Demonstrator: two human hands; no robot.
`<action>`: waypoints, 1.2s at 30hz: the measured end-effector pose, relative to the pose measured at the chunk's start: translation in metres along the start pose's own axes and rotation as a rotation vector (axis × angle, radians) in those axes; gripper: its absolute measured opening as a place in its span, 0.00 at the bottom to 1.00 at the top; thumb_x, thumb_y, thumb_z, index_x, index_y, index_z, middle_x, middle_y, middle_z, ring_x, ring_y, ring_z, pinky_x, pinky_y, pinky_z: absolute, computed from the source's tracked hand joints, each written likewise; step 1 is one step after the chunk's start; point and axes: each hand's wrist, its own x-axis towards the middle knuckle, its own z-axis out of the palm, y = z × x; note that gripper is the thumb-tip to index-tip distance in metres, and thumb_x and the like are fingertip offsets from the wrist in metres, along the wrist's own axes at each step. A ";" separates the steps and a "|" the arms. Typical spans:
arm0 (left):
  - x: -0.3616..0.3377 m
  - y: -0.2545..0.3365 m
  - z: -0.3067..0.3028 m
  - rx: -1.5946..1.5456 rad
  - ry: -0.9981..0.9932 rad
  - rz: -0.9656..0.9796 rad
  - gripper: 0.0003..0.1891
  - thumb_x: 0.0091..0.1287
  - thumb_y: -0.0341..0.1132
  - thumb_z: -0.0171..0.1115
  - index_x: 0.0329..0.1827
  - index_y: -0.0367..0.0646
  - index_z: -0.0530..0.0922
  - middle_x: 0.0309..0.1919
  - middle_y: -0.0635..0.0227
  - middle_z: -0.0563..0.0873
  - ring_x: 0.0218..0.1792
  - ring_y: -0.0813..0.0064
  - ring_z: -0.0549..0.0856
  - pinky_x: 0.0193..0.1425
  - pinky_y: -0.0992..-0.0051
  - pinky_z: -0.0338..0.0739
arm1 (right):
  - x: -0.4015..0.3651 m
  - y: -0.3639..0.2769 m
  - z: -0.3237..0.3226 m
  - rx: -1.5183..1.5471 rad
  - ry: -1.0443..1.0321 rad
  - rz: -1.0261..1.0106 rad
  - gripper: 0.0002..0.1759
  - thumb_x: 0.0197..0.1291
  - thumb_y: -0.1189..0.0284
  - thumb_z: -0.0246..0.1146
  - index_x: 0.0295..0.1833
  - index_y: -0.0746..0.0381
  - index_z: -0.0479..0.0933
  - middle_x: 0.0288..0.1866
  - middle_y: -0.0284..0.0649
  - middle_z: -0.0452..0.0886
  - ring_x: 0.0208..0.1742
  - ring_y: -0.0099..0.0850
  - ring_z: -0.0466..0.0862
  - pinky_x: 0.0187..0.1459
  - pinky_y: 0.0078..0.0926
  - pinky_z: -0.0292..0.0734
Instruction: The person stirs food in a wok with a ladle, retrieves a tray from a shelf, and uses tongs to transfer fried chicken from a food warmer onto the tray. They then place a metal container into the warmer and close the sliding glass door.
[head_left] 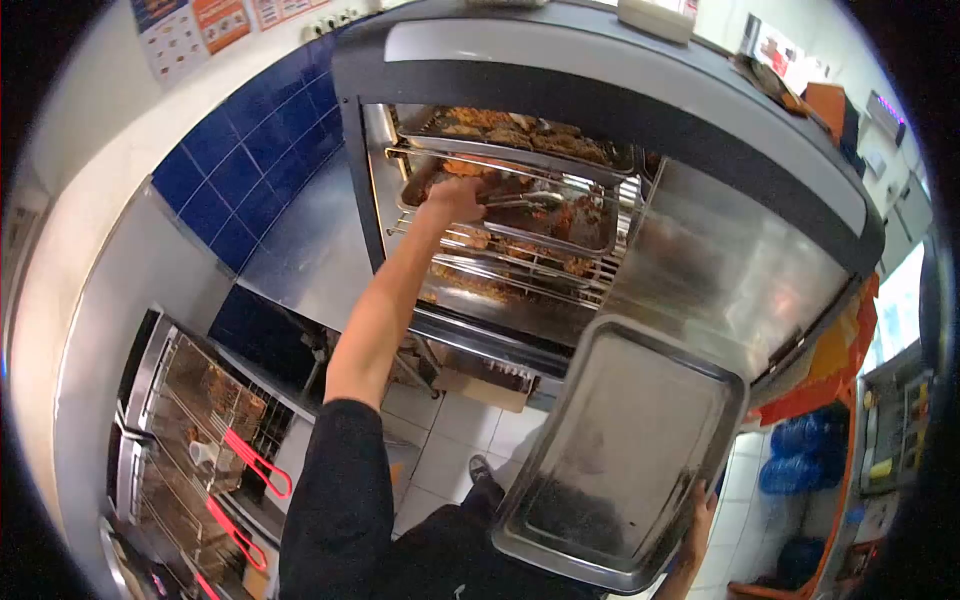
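Observation:
My left hand [455, 201] reaches into the lit warming cabinet [600, 60], over the middle metal tray [575, 238]. Metal tongs [525, 201] stretch right from its closed fingers. That tray holds a few browned pieces and crumbs. Another tray [590, 150] full of fried food sits on the rack above, and more fried food [480, 285] shows on the level below. In my right hand [697, 525] is the right edge of a bare, worn metal tray [625, 450], tilted in front of the cabinet; most fingers are hidden behind it.
Fryer baskets with red handles [255, 465] stand at the lower left. A steel counter [300, 245] adjoins the cabinet's left side. Large blue bottles [805, 450] sit in an orange rack at the right. My shoe [480, 468] shows on the tiled floor.

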 end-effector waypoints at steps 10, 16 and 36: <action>-0.062 0.019 -0.083 0.002 0.129 0.257 0.14 0.59 0.40 0.60 0.46 0.44 0.77 0.33 0.51 0.83 0.38 0.50 0.82 0.44 0.58 0.77 | -0.065 0.069 0.013 0.368 0.129 -0.029 0.30 0.61 0.53 0.59 0.55 0.69 0.69 0.45 0.40 0.76 0.43 0.31 0.77 0.43 0.28 0.73; -0.170 0.004 -0.134 -0.258 0.138 0.036 0.12 0.65 0.36 0.56 0.30 0.34 0.73 0.17 0.59 0.74 0.21 0.72 0.76 0.29 0.69 0.70 | -0.073 0.108 0.031 0.374 0.106 0.123 0.41 0.58 0.49 0.61 0.65 0.69 0.60 0.60 0.48 0.69 0.58 0.38 0.71 0.58 0.35 0.66; -0.174 -0.001 0.032 -0.126 0.002 0.324 0.11 0.61 0.32 0.56 0.46 0.42 0.74 0.41 0.52 0.80 0.38 0.48 0.80 0.39 0.54 0.75 | -0.087 0.111 0.057 0.417 0.237 0.057 0.37 0.61 0.53 0.60 0.65 0.68 0.59 0.59 0.47 0.69 0.57 0.37 0.71 0.56 0.33 0.67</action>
